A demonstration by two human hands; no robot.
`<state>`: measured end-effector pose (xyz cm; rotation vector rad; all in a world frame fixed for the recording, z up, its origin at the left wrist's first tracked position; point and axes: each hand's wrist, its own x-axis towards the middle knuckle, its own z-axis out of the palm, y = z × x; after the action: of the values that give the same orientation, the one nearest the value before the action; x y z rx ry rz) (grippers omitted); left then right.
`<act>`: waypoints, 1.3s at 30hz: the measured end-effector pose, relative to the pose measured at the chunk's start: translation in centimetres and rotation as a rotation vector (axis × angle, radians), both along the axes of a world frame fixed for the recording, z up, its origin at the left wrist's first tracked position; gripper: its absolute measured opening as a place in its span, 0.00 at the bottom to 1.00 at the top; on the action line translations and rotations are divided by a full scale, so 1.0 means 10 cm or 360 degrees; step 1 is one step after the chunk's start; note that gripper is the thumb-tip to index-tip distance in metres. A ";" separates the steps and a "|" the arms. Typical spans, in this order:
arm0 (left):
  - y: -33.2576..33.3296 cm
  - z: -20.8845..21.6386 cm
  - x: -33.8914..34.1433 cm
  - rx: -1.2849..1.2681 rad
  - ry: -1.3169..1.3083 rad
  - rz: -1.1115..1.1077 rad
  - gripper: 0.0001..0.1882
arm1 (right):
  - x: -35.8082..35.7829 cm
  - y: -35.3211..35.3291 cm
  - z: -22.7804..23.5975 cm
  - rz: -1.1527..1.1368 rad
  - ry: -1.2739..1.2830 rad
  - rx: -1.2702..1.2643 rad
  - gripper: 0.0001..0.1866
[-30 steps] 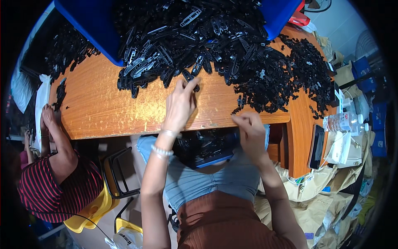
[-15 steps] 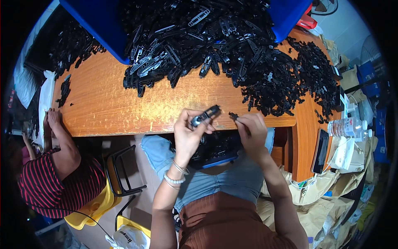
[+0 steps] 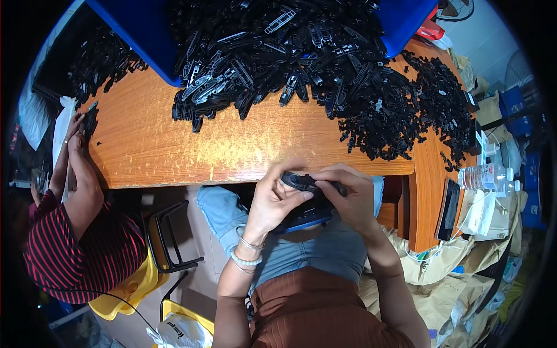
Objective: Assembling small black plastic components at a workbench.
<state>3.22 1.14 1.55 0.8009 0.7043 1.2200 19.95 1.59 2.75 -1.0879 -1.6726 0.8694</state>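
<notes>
Just off the table's front edge, above my lap, my left hand [image 3: 270,202] grips a long, narrow black plastic part [image 3: 297,181]. My right hand [image 3: 353,194] is closed at the part's right end, thumb and forefinger pinched there. The small black piece seen earlier in those fingers is now mostly hidden between the hands. Similar long black parts [image 3: 243,78] spill out of a blue bin [image 3: 136,37] onto the wooden table [image 3: 220,153]. To their right lies a heap of small black pieces [image 3: 377,133].
A co-worker in a striped top [image 3: 87,249] sits at the left, hands by a small black pile. A phone [image 3: 448,209] and clear plastic bottles [image 3: 484,175] are at the right edge. Another blue bin [image 3: 307,219] with black parts rests on my lap.
My hands have come together; the right one has brought its small piece against the long part, which has turned more level. The co-worker's hands have moved farther along the table.
</notes>
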 end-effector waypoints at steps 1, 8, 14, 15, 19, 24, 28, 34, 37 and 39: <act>0.00 -0.04 -0.03 -0.0008 0.0210 -0.0039 0.17 | -0.01 0.00 0.03 0.0006 0.0002 0.0000 0.07; -0.03 0.02 -0.03 -0.0093 0.0362 -0.0052 0.12 | 0.05 -0.03 0.02 0.0027 -0.0579 0.0685 0.11; -0.07 -0.08 -0.06 0.0307 0.0784 0.0015 0.07 | 0.08 -0.06 0.00 0.0094 -0.0246 -0.0053 0.12; -0.07 -0.04 -0.06 0.0192 0.0726 -0.0066 0.08 | 0.10 -0.08 -0.02 0.0154 -0.0184 -0.0441 0.12; -0.08 -0.09 -0.15 0.0113 0.0680 -0.0298 0.09 | 0.15 -0.14 -0.21 0.0232 0.0062 -0.0505 0.15; 0.10 -0.23 -0.54 0.0444 0.1191 -0.0410 0.13 | 0.26 -0.22 -0.38 0.0532 0.0105 -0.0954 0.17; 0.96 0.04 -1.08 0.1240 0.1930 0.0774 0.25 | 0.18 -0.11 -0.21 0.0210 -0.0202 -0.0336 0.16; 2.38 -0.13 -1.66 0.1177 0.2423 0.1017 0.32 | -0.25 0.26 -0.13 0.0257 -0.0654 0.0552 0.09; 2.63 -0.23 -1.60 0.1033 0.2361 0.1139 0.32 | -0.43 0.41 -0.29 0.0366 -0.0824 0.0605 0.14; 2.64 -0.21 -1.44 0.1142 0.2392 0.1071 0.30 | -0.61 0.61 -0.33 0.0406 -0.0849 0.0998 0.20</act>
<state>-11.14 27.56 -0.55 2.2797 1.8860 1.3158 13.83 7.66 -0.54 -0.7000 -2.3488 0.1499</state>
